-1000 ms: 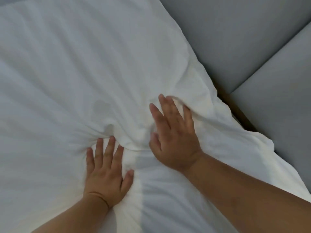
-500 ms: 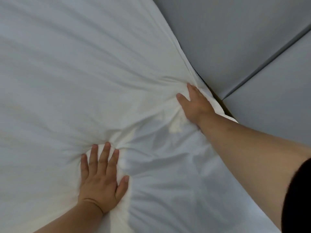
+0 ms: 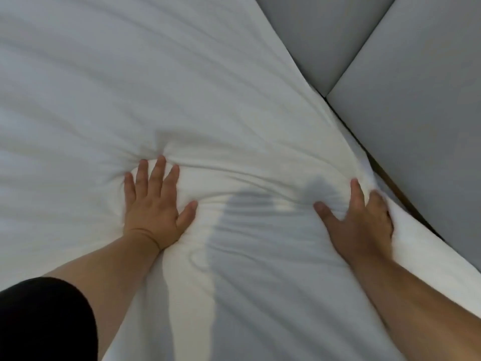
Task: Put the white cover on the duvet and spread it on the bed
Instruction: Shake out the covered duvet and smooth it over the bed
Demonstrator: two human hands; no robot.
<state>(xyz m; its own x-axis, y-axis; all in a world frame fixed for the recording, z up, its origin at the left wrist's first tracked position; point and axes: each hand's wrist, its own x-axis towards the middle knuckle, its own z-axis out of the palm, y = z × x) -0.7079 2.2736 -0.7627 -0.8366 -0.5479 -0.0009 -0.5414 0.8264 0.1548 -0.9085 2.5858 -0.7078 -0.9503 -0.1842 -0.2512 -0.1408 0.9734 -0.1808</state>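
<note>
From the head camera I look down on the white cover point(image 3: 182, 87), which fills nearly the whole view and lies spread over the bed. I cannot tell the duvet apart from it; only white cloth shows.

My left hand point(image 3: 153, 204) lies flat on the cover a little left of the middle, palm down. Its fingers point(image 3: 158, 170) are straight and slightly fanned, the thumb out to the right. It presses in rather than grasping, and the cloth bunches into creases that run away from the fingertips. A black sleeve point(image 3: 44, 321) shows at the lower left corner, above the bare forearm.

My right hand point(image 3: 361, 222) rests near the right edge of the cover, well apart from the left hand. The thumb and forefinger are spread on top of the cloth. The other fingers curve over the edge fold, which rises as a soft white ridge just beside them. The hand is somewhat blurred, so I cannot tell whether those fingers truly clutch the fold or only lie against it.

Between the two hands the cover is drawn into long shallow wrinkles, and a grey shadow falls across it there.

To the upper right, grey padded panels point(image 3: 416, 113) stand beyond the cover's edge, split by a dark seam. A narrow dark gap runs between the cover's edge and the panels.
</note>
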